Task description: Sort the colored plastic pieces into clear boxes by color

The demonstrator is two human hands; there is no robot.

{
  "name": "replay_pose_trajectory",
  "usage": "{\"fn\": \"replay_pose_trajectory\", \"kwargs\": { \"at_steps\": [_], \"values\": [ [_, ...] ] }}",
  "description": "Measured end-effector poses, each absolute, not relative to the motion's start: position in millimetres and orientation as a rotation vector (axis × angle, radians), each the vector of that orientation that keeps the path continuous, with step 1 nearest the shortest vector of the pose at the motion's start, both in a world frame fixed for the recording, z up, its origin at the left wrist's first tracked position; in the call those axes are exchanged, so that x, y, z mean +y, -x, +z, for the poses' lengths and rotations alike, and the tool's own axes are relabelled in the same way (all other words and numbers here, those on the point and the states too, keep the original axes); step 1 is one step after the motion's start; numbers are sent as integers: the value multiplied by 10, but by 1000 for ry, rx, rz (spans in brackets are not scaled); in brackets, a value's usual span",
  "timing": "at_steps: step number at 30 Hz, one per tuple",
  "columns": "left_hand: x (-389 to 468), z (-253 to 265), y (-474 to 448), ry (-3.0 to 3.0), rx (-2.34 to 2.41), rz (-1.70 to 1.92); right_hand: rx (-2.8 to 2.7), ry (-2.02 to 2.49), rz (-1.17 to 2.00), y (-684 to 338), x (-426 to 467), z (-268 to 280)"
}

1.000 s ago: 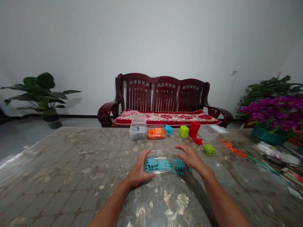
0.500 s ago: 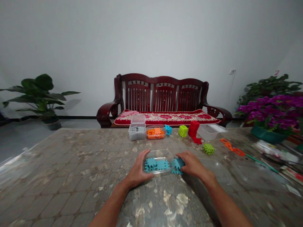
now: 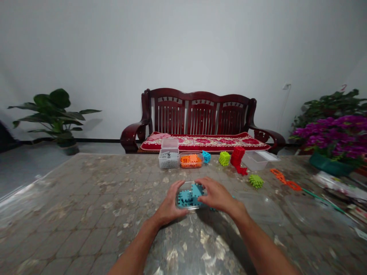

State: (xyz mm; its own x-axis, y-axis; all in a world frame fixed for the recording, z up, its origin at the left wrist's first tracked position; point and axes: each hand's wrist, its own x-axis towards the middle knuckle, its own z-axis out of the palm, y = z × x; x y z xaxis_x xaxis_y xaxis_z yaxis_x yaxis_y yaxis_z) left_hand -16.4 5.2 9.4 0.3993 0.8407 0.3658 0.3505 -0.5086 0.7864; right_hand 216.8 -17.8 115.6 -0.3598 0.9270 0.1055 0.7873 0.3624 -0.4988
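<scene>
My left hand (image 3: 172, 203) grips the left side of a clear plastic container (image 3: 192, 209), thumb along the near edge and fingers at the far rim. Flat teal interlocking tiles (image 3: 185, 198) with toothed edges lie inside it. Over the container's right half, my right hand (image 3: 215, 194) pinches a teal toothed tile (image 3: 197, 192) between thumb and fingers, tilted above the others. More teal pieces on the table just right of the container are mostly hidden behind my right hand and wrist.
Farther back stand a box of grey pieces (image 3: 169, 162), a container of orange pieces (image 3: 191, 165), a blue piece (image 3: 206, 157), green cubes (image 3: 224, 158) and a red build (image 3: 237, 156). Clear lids (image 3: 259, 206), orange pieces (image 3: 285, 180) and a flowerpot (image 3: 329, 163) are on the right.
My right hand has moved left from the loose teal pieces to above the container, carrying a teal tile. My left hand still holds the container's left side. The view has shifted slightly.
</scene>
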Motion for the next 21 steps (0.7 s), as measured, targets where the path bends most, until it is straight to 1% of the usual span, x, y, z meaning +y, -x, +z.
{"fn": "replay_pose_trajectory", "kwargs": {
  "at_steps": [3,7,15,18,21],
  "values": [
    [59,78,163,-2049,1013,1034,-2339,1504,591,-2026,-98,1058],
    [64,62,159,-2038,1000,1039,-2370,1384,706,-1982,-23,961],
    [76,58,168,-2025,990,1010,-2413,1258,784,-1987,41,817],
    [71,61,165,-2026,994,1005,-2279,1204,815,-2046,42,840],
    [64,75,163,-2031,1006,1005,-2009,1293,748,-2254,55,909]
  ]
}}
